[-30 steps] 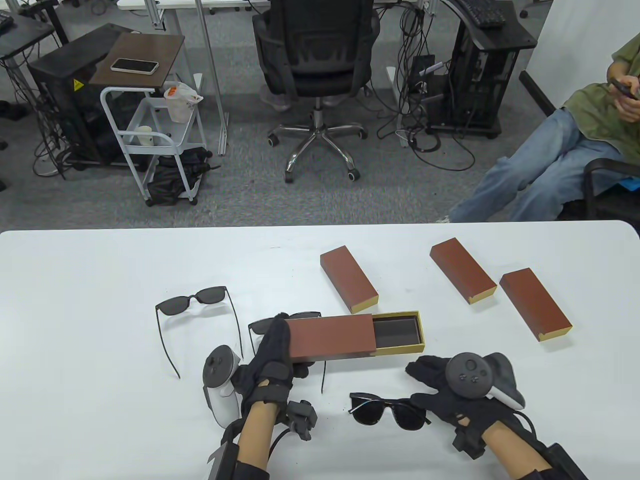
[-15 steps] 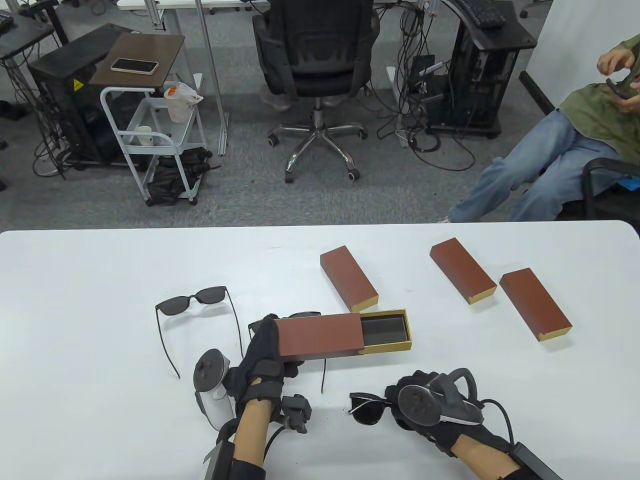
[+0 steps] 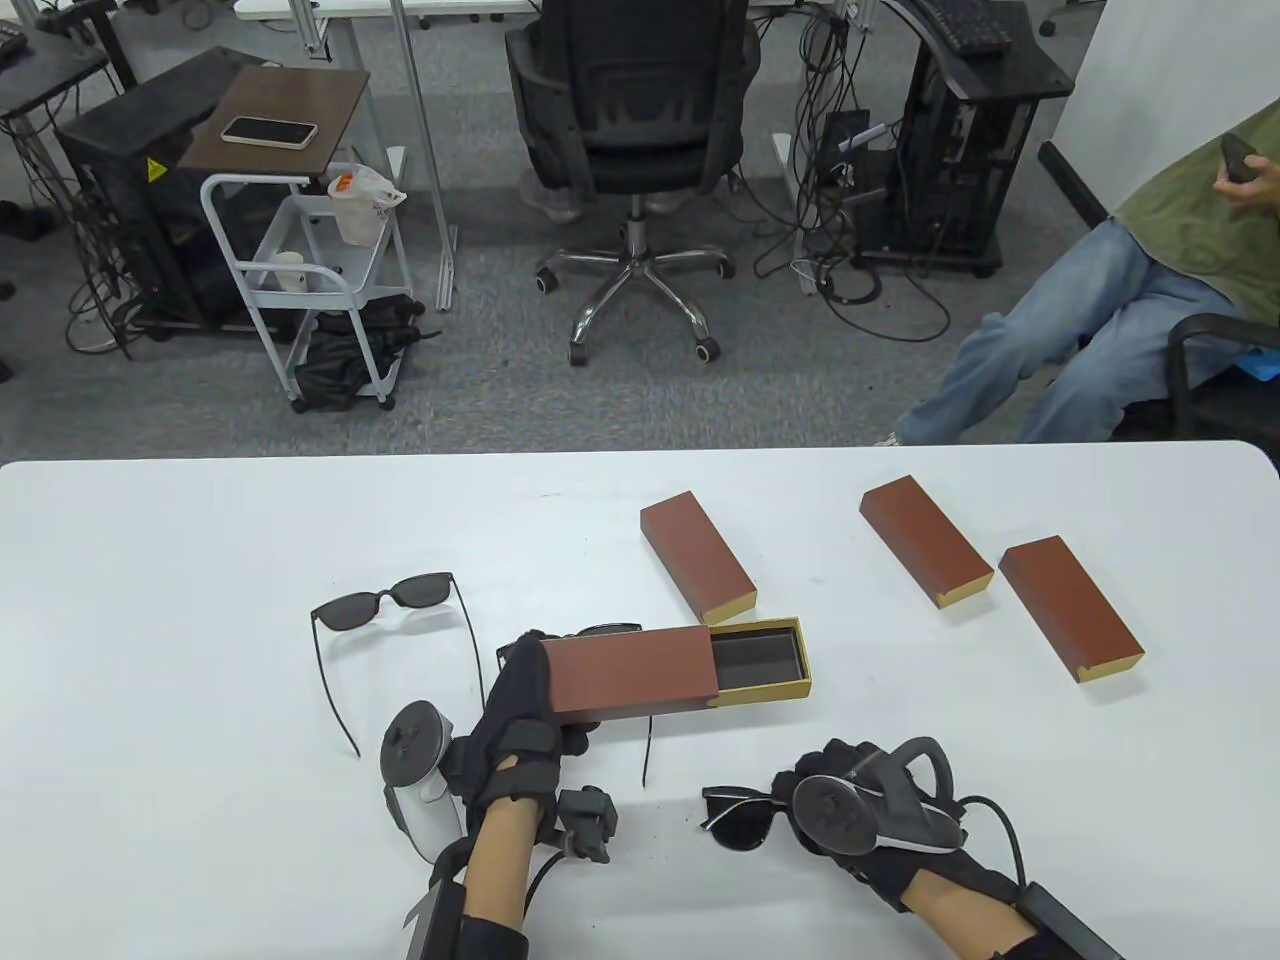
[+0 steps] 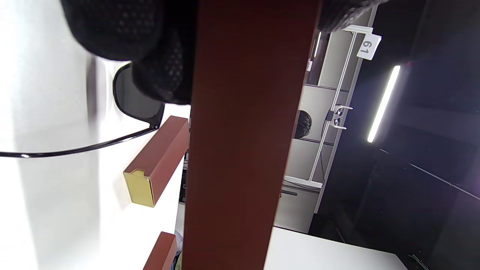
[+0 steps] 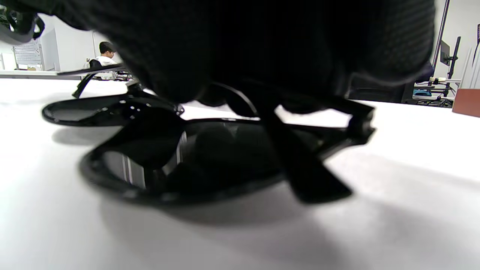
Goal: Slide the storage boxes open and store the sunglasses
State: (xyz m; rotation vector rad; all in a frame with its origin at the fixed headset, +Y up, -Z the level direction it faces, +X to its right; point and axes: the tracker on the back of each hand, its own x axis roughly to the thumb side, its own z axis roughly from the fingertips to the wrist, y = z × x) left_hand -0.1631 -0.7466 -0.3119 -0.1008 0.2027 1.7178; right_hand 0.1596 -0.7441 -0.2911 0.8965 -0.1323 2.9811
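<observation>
Left hand (image 3: pixel 522 715) gripping half-open storage box (image 3: pixel 630 675), right hand (image 3: pixel 850 810) closed round folded sunglasses (image 3: pixel 738 815) on table (image 3: pixel 150 620)

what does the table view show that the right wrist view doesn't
Only the table view shows the left hand gripping the sleeve of the open storage box, its gold drawer slid partly out, three closed boxes further back, and an unfolded pair of sunglasses on the left. Only the right wrist view shows, close up, the folded temple arms under the glove. Both show the right hand on the folded black sunglasses lying on the white table.
</observation>
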